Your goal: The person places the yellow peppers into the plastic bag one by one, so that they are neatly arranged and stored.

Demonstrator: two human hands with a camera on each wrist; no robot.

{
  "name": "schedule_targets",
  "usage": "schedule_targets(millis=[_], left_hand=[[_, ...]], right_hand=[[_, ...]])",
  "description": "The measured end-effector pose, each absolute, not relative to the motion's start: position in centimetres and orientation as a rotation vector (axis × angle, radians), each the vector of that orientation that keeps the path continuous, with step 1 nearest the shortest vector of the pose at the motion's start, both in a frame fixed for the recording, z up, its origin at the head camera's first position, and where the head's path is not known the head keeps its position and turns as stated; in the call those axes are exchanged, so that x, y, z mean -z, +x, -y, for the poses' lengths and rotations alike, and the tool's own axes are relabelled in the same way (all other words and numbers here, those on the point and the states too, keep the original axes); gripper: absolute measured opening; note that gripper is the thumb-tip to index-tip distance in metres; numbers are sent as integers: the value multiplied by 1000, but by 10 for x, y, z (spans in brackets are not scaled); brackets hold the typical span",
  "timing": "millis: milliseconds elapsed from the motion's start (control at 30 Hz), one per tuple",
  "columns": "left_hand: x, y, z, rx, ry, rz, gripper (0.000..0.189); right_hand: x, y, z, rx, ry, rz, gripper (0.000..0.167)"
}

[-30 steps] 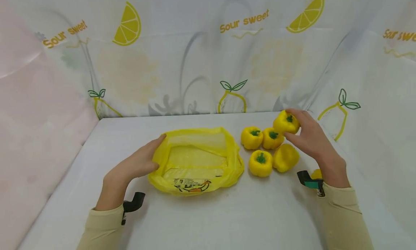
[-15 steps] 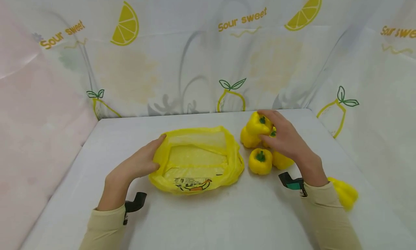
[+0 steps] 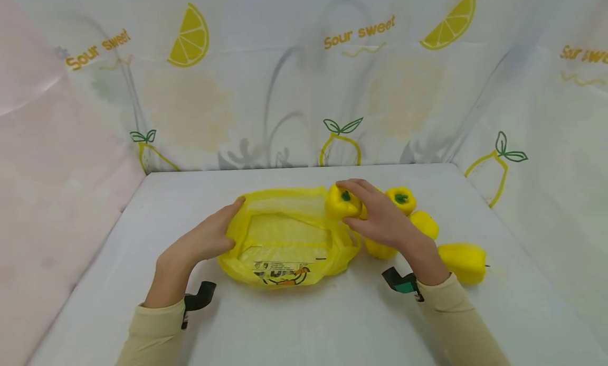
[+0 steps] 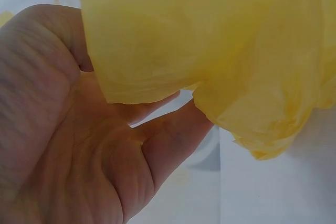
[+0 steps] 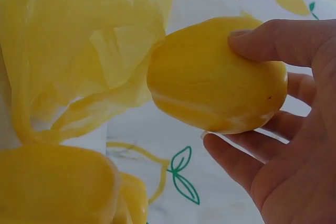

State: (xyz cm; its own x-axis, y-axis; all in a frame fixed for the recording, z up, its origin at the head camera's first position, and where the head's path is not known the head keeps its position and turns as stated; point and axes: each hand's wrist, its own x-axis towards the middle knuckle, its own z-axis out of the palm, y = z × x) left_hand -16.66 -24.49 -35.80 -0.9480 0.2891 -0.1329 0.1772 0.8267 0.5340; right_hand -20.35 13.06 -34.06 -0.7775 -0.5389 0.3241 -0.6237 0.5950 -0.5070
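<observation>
A yellow plastic bag (image 3: pixel 339 255) lies with its mouth spread wide in the middle of the white table. My left hand (image 3: pixel 204 236) holds its left side, fingers and thumb spread apart along the edge; in the left wrist view the bag (image 4: pixel 157 35) hides the fingertips. At the bag's right rim, my right hand (image 3: pixel 385 215) grips a yellow bell pepper (image 3: pixel 338 203) with a green stem. The right wrist view shows this pepper (image 5: pixel 210 77) between thumb and fingers, overlapping the bag's side. I cannot tell whether they touch.
Several more yellow bell peppers stand right of the bag, one at the back (image 3: pixel 401 198), another pepper (image 3: pixel 424 224) beside it, some partly behind my right hand. A lone pepper (image 3: pixel 463 261) lies near my right forearm. A lemon-print cloth (image 3: pixel 275 91) hangs behind the table.
My right hand has carried the gripped pepper leftward, from above the other peppers to the bag's right rim. The left hand has stayed at the bag's left side.
</observation>
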Motion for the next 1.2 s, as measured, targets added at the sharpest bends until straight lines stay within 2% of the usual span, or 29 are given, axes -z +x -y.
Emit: schedule_targets(millis=[467, 1200], left_hand=[[354, -166, 241, -747, 356, -2814, 91], [355, -161, 224, -732, 313, -2786, 91]], right_hand=[[330, -197, -93, -923, 1105, 2681, 65], [368, -220, -24, -927, 1178, 2799, 66]])
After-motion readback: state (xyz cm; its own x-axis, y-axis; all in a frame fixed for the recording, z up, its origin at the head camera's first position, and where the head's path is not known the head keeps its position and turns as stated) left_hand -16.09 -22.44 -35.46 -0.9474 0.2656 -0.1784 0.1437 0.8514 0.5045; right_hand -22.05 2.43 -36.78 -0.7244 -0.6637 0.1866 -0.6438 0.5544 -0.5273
